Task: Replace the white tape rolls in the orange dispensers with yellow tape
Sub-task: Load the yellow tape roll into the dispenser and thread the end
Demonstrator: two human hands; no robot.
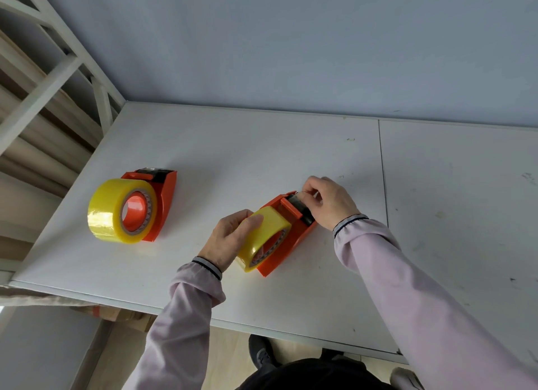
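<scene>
Threading step now: the left hand [230,238] clamps the yellow roll [266,238] seated in the near dispenser [286,244] on the counter [262,145], while the right hand [327,203] pinches the tape end at its cutter. Left of it, the second dispenser [163,203] is already loaded. Next, press that end down on the blade.

Two dispensers are sitting on the counter [262,145], well apart. The left dispenser [164,203] is lying toward the counter's left edge, a roll [116,212] sitting on its hub, on the side facing the person. The right dispenser [288,241] is lying near the middle, closer to the front edge, a second roll [267,229] sitting in it. The left hand [230,238] is resting on that roll; the right hand [329,200] is touching the dispenser's far end. A rack [43,98] is standing left of the counter, and a wall [291,40] is rising behind it.
</scene>
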